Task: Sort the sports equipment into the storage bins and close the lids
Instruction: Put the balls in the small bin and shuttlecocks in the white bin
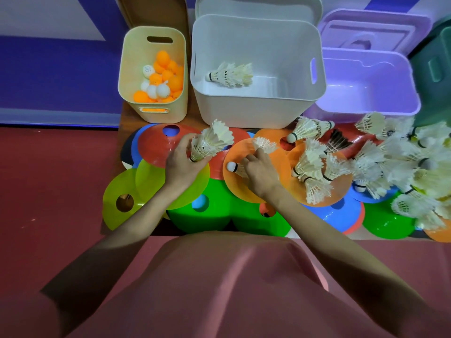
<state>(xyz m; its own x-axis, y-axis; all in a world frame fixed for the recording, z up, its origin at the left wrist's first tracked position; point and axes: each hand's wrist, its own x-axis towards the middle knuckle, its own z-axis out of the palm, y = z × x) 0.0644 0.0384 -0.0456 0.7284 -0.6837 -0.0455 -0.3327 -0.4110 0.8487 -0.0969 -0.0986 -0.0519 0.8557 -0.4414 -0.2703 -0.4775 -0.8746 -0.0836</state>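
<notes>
At the centre of the frame, the two hands work over a spread of flat cones.
Left hand (pixel 181 162): its grip is curled round a nested stack of shuttlecocks (pixel 211 142), feathers pointing up and right, just below the white bin.
Right hand (pixel 260 170): its grip pinches a single shuttlecock (pixel 234 167) lying on an orange cone (pixel 244 189), cork tip to the left; the fingers cover most of the feathers.
White bin (pixel 258 108): upper centre, lid off, with one short stack of shuttlecocks (pixel 230 74) lying inside at its left end.
Cream bin (pixel 152 111): upper left, holding the orange and white ping-pong balls (pixel 162 80).
Purple bin (pixel 366 103): upper right, nothing visible in it; a purple lid (pixel 375 28) stands behind it.
Loose shuttlecocks (pixel 395 162): a large pile at the right of the frame, on top of the cones.
Progress: early by my reading; most shuttlecocks and all the cones are unsorted, and no lid is on.
Risk, feathers: forcing the single one into the stack off-line could bend or snap feathers.
Risk, stack: a loose hold on the tall stack could let it slip apart over the cones.
Risk, pile: a forearm reaching right could brush the heap and roll shuttlecocks off the tabletop (pixel 123 115).
</notes>
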